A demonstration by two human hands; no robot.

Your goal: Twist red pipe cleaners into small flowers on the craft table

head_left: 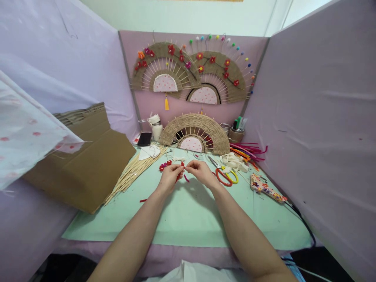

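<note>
My left hand is closed in a pinch on a red pipe cleaner flower; a red stem end shows below the fingers. Close beside it, the thumb and fingertips of my right hand are pressed together at the flower's edge. Whatever they grip is too small to make out. Just behind my left hand lie finished red and purple pipe cleaner flowers. A short magenta pipe cleaner piece rests below the fingertips, and a red piece lies left of my forearm.
Right of my hands are red-handled scissors, yellow-handled scissors, white cord and a patterned glue gun with a cable. Thin sticks and cardboard occupy the left. A woven fan stands behind.
</note>
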